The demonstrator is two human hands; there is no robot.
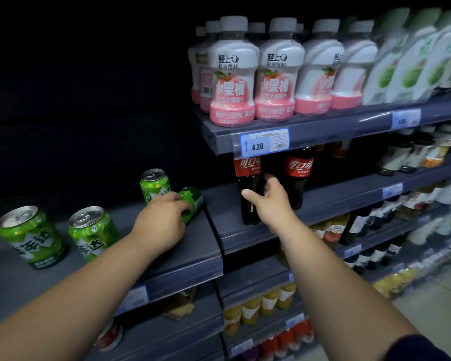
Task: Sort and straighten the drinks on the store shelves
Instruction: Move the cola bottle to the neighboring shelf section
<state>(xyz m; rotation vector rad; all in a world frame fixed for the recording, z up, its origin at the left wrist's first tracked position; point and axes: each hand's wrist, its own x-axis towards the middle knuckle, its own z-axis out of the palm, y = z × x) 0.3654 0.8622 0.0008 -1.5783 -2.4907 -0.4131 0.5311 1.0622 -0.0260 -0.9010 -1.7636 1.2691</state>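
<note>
My left hand (162, 220) grips a green can (192, 201) that lies tipped on its side at the right end of the left shelf (167, 261). Three more green cans stand upright on that shelf: one just behind my hand (154, 182), one in the middle (91, 230) and one at the far left (29, 235). My right hand (268, 199) grips a dark cola bottle with a red label (248, 188) standing on the right-hand shelf (323, 204). A second cola bottle (297, 175) stands just right of it.
On the upper shelf (323, 128) stand pink-and-white bottles (231, 74), with green-and-white pouches (412, 61) further right. A blue price tag (264, 143) reads 4.20. Lower shelves hold yellow, red and dark bottles. The area to the upper left is dark.
</note>
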